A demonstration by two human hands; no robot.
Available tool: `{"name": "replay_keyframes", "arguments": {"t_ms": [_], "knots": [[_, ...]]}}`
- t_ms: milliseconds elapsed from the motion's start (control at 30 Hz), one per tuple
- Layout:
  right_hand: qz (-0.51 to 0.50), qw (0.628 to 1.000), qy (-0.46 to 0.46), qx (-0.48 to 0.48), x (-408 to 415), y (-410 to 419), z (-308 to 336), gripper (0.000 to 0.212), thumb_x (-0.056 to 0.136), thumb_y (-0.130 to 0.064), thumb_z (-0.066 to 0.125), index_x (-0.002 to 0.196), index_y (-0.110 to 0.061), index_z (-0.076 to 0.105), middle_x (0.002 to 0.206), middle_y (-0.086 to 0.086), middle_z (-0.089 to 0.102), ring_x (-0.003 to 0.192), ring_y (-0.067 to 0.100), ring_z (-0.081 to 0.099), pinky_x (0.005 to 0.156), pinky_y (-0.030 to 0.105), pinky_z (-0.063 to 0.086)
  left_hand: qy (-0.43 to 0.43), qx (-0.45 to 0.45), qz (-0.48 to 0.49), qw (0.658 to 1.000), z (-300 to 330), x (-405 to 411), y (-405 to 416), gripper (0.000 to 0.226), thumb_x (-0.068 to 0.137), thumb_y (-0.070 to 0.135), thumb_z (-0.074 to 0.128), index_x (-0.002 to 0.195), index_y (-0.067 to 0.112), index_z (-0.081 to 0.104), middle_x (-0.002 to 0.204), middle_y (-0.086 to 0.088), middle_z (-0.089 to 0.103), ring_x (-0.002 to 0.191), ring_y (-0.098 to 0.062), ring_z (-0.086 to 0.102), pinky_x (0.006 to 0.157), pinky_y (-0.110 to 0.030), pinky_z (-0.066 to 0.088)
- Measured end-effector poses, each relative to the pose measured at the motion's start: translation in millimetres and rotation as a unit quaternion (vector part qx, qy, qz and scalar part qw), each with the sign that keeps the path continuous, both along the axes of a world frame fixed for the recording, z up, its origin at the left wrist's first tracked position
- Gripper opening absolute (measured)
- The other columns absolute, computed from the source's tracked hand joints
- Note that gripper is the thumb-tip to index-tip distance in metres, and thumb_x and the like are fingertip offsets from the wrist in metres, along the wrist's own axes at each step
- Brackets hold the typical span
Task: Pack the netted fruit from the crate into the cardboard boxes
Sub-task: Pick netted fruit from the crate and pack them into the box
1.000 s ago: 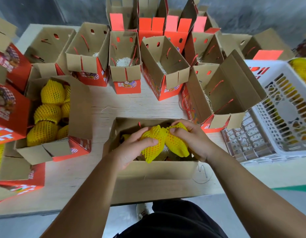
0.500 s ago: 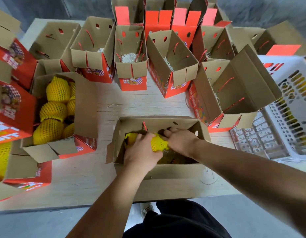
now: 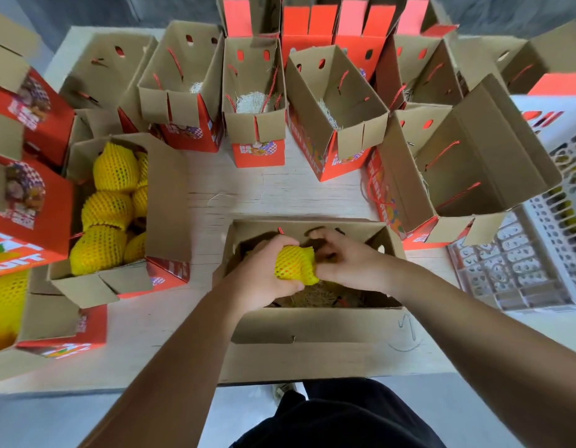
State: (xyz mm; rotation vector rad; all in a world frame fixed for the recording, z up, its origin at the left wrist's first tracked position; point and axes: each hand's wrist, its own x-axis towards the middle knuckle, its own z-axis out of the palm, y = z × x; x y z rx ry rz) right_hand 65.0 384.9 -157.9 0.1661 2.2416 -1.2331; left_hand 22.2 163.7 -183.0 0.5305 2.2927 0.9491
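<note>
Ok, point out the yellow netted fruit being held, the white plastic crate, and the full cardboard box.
yellow netted fruit (image 3: 294, 266): head view, net's middle.
white plastic crate (image 3: 522, 273): head view, slotted wall.
full cardboard box (image 3: 170, 202): head view, right flap.

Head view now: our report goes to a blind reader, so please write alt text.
Two hands, left and right, hold a netted fruit inside an open box on a table. More open boxes surround it; a white crate sits to the right.
</note>
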Motion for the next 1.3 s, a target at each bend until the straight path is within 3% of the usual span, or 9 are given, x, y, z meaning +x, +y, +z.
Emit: {"name": "replay_keyframes", "arguments": {"t_ms": [67,267,400,600,700,800,1000,1167,1300], "knots": [[-0.036,0.979,-0.068,-0.189,10,-8,11,0.076,0.071,-0.027,0.071,0.143,-0.032,0.048,0.121,0.006,0.067,0.108,0.011,0.067,0.089,0.030,0.056,0.003,0.057,0.013,0.998,4,5,0,0.077,0.065,0.054,0.083,0.131,0.057,0.044,0.127,0.021,0.050,0.109,0.002,0.053,0.071,-0.007,0.045],[-0.107,0.939,-0.116,-0.304,15,-6,12,0.068,0.077,-0.023,0.062,0.143,-0.020,0.048,0.126,0.014,0.063,0.114,0.025,0.061,0.101,0.038,0.047,0.031,0.088,0.064,0.994,7,9,-14,0.092,0.068,0.060,0.079,0.151,0.048,0.041,0.137,0.020,0.048,0.124,-0.006,0.055,0.102,-0.032,0.047],[-0.112,0.897,-0.138,-0.405,15,-2,9,0.064,0.091,-0.031,0.066,0.146,-0.008,0.044,0.132,0.022,0.061,0.119,0.038,0.060,0.108,0.042,0.048,0.022,0.133,0.088,0.987,10,14,-17,0.085,0.068,0.064,0.074,0.147,0.050,0.047,0.124,0.019,0.056,0.112,-0.010,0.067,0.098,-0.051,0.054],[-0.072,0.951,-0.088,-0.287,7,-14,4,0.070,0.076,-0.012,0.082,0.138,-0.019,0.051,0.129,0.012,0.063,0.115,0.023,0.065,0.104,0.039,0.052,0.084,0.148,0.058,0.984,9,16,-38,0.062,0.080,0.068,0.072,0.138,0.056,0.053,0.124,0.025,0.062,0.112,0.002,0.064,0.092,-0.019,0.053],[-0.051,0.979,-0.065,-0.184,-3,-34,-3,0.067,0.075,-0.017,0.087,0.134,-0.023,0.057,0.125,0.008,0.069,0.117,0.024,0.065,0.102,0.036,0.054,0.234,0.097,0.092,0.963,8,23,-36,0.036,0.105,0.040,0.047,0.135,0.028,0.061,0.120,0.012,0.068,0.110,-0.009,0.063,0.089,-0.035,0.054],[0.002,0.999,-0.014,-0.037,-9,-60,-25,0.055,0.078,-0.024,0.087,0.126,-0.026,0.058,0.124,0.003,0.066,0.116,0.026,0.061,0.102,0.037,0.049,0.331,0.032,0.072,0.940,12,34,-25,0.043,0.094,0.019,0.041,0.128,0.013,0.067,0.113,-0.002,0.070,0.106,-0.029,0.063,0.085,-0.045,0.054],[0.267,0.916,0.042,0.298,-21,-102,-66,0.036,0.102,-0.015,0.052,0.136,-0.023,0.059,0.142,0.011,0.047,0.131,0.035,0.047,0.109,0.041,0.041,0.392,-0.044,0.135,0.909,4,42,-28,0.047,0.082,-0.008,0.059,0.120,0.017,0.073,0.114,-0.004,0.070,0.113,-0.035,0.058,0.097,-0.050,0.046],[0.236,0.941,0.057,0.236,-6,-111,-70,0.025,0.104,-0.014,0.048,0.123,-0.010,0.064,0.116,0.015,0.067,0.094,0.027,0.059,0.080,0.037,0.045,0.418,0.003,0.154,0.895,-10,57,-34,0.048,0.079,-0.007,0.045,0.111,0.016,0.072,0.109,-0.001,0.065,0.110,-0.032,0.051,0.097,-0.043,0.046],[0.215,0.952,-0.026,0.215,-16,-130,-65,0.026,0.108,-0.008,0.035,0.105,-0.008,0.061,0.121,0.020,0.063,0.116,0.028,0.060,0.086,0.026,0.035,0.410,-0.017,0.140,0.901,-13,52,-35,0.040,0.081,-0.001,0.045,0.104,0.019,0.071,0.106,-0.001,0.063,0.110,-0.034,0.050,0.089,-0.046,0.047]]}}
